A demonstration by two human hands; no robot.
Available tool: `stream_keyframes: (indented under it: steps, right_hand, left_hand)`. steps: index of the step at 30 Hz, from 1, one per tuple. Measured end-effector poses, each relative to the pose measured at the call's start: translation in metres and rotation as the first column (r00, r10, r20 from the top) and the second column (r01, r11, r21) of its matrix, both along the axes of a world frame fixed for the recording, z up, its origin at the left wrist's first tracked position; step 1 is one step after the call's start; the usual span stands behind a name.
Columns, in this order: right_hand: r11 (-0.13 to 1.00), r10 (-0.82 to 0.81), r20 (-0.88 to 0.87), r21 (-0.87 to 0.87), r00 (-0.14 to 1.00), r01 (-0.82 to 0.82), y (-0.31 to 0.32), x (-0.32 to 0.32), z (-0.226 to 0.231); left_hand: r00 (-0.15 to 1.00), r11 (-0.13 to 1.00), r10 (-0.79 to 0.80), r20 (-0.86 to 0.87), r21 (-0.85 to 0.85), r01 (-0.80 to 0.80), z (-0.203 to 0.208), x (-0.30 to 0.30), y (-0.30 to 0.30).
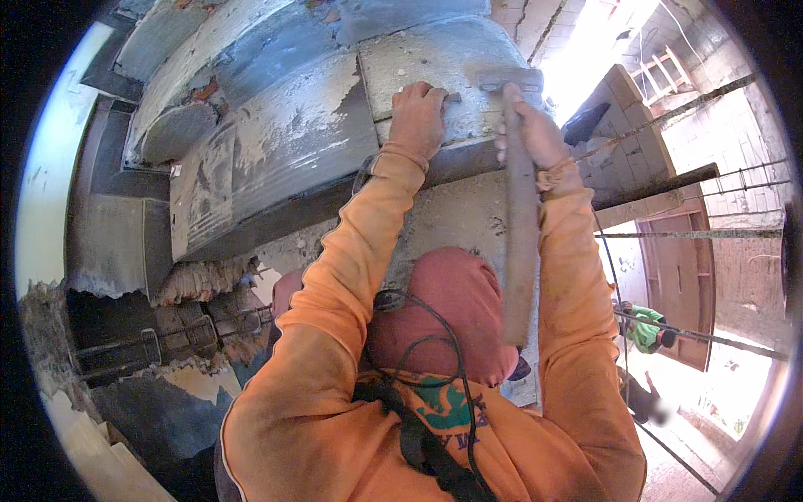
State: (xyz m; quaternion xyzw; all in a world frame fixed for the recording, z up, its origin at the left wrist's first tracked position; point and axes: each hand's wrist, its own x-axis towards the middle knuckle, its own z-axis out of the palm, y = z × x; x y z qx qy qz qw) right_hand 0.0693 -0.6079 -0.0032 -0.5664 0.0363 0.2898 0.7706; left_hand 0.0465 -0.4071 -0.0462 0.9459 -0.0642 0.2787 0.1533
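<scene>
My right hand (535, 134) is closed round the wooden handle of a hammer (520, 243), gripping it high up near the head. The hammer's metal head, smeared by motion, is above the plastered ledge, and the long handle hangs down toward my lap. To its left, my left hand (416, 121) is closed on a short dark metal bar that looks like a chisel (452, 98), whose end points toward the hammer head. Most of this bar is hidden by my fingers. Under both hands lies the rough grey concrete ledge (293, 138), with a crack line running across it.
Broken masonry with exposed reinforcing bars (150, 347) is at the lower left. More bars (694, 234) cross the right side over a drop. Far below there, a person in green (644, 328) is near a brown wooden door frame (679, 276). A black cord hangs over my chest.
</scene>
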Motion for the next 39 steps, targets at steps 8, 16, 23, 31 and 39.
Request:
stream_keyframes:
  steps: [8,16,23,31,39]
  right_hand:
    - [0.989,0.110,0.070,-0.108,0.991,-0.102,0.004,-0.010,0.006]
    - [0.996,-0.013,0.113,-0.091,0.994,0.024,0.002,-0.016,-0.003]
    - [0.999,-0.033,0.043,-0.013,0.999,0.034,-0.001,-0.014,0.001]
    - [0.996,0.053,0.093,-0.077,0.994,-0.046,0.005,-0.023,0.004]
    - [0.974,-0.015,0.076,-0.224,0.997,0.032,0.027,-0.042,0.013]
  left_hand:
    - [0.993,0.994,0.102,-0.061,0.035,-0.100,0.007,-0.007,-0.003]
    - [0.994,0.989,0.094,-0.050,0.117,-0.088,0.008,-0.007,0.007]
    - [0.984,0.982,0.066,-0.167,0.183,-0.035,0.015,-0.003,0.012]
    - [0.977,0.986,0.028,-0.210,0.169,0.009,0.022,-0.010,0.019]
    - [0.987,0.986,-0.012,-0.163,0.163,0.039,0.019,-0.015,0.019]
